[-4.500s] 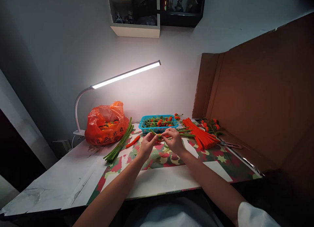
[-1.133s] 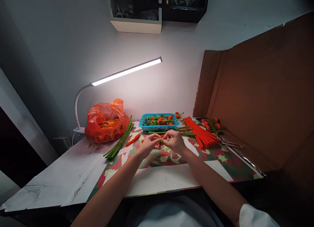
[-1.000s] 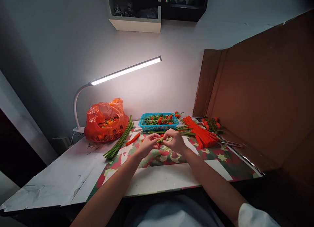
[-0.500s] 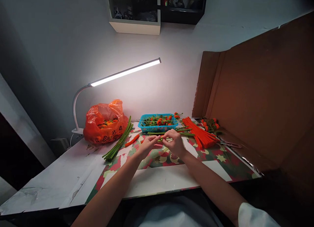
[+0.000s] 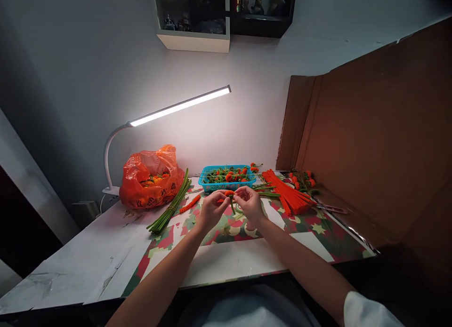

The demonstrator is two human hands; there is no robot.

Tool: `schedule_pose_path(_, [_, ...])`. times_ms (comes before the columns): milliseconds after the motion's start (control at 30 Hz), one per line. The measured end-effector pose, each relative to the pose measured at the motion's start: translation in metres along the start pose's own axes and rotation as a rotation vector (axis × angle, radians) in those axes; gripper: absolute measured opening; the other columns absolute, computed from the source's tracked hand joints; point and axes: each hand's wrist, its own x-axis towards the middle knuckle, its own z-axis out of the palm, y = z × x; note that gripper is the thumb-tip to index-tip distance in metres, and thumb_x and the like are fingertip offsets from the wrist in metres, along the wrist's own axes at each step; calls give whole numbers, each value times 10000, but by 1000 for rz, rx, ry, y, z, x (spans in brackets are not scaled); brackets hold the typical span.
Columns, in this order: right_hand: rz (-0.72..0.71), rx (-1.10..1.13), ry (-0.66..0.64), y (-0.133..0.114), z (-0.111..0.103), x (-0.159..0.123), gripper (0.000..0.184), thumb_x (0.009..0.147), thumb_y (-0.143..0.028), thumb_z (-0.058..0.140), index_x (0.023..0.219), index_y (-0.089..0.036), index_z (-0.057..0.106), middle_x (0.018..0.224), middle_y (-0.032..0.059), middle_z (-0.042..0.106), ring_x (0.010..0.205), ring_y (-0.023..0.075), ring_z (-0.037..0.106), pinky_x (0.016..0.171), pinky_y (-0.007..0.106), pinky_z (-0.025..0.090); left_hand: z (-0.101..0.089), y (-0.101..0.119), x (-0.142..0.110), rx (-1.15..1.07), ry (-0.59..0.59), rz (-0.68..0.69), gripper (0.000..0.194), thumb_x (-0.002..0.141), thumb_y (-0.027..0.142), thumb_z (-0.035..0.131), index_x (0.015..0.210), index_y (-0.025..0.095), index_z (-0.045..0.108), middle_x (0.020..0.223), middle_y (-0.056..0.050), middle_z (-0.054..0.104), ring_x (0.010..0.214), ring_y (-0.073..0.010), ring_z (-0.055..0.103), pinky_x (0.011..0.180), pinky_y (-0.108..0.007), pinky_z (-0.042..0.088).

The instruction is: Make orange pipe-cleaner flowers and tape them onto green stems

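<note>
Between my two hands is a small orange pipe-cleaner flower (image 5: 229,193), its short green stem hanging down. My left hand (image 5: 211,211) pinches it from the left, and my right hand (image 5: 251,206) has thumb and fingers closed at its right side. Just behind the hands stands a blue plastic basket (image 5: 226,186) filled with orange flowers on green stems. A coiled orange pipe-cleaner piece (image 5: 189,203) lies left of my left hand. To the right of my right hand fans a bundle of red-orange pipe cleaners (image 5: 289,195). Several green stems (image 5: 270,194) lie behind the right hand.
A bundle of green pipe cleaners (image 5: 170,205) lies beside an orange plastic bag (image 5: 148,195) with flowers inside. A lit desk lamp (image 5: 180,106) arches over the table. Scissors (image 5: 334,208) and more flowers (image 5: 303,179) lie right, near a cardboard panel (image 5: 370,129).
The piece in my hands has turned, so the orange head now faces up with the green stem below. Both hands have shifted slightly, and the left wrist has rotated.
</note>
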Motion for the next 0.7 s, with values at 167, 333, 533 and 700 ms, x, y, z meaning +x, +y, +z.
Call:
schedule_pose_path(167, [311, 297, -22, 4, 3, 4, 289, 541, -340, 702, 693, -201, 500, 570, -44, 537, 481, 95, 468, 452, 223, 352, -1, 4, -3, 120, 17, 85, 238, 776, 374, 597, 627, 190, 580, 964, -93, 631, 852, -196, 603, 692, -278, 516])
schedule_pose_path(333, [381, 317, -36, 6, 0, 6, 326, 490, -331, 749, 657, -187, 509, 567, -43, 548, 455, 72, 436, 440, 207, 307, -2, -3, 1, -52, -47, -115, 323, 732, 454, 634, 600, 167, 571, 689, -41, 618, 622, -147, 577, 611, -268, 501])
schedule_pose_path(533, [33, -32, -150, 2, -9, 10, 161, 679, -305, 647, 788, -188, 631, 713, 12, 631, 618, 135, 547, 568, 264, 432, -4, -13, 6, -340, -80, -401, 359, 618, 476, 728, 676, 143, 607, 664, -24, 636, 636, -151, 619, 708, -311, 525])
schedule_pose_path(700, [-414, -386, -301, -5, -20, 13, 147, 774, -179, 614, 892, -222, 690, 851, 47, 651, 875, 197, 561, 759, 335, 451, -7, -19, 7, -403, -106, -471, 319, 630, 434, 720, 653, 145, 586, 639, -30, 634, 633, -149, 621, 663, -289, 527])
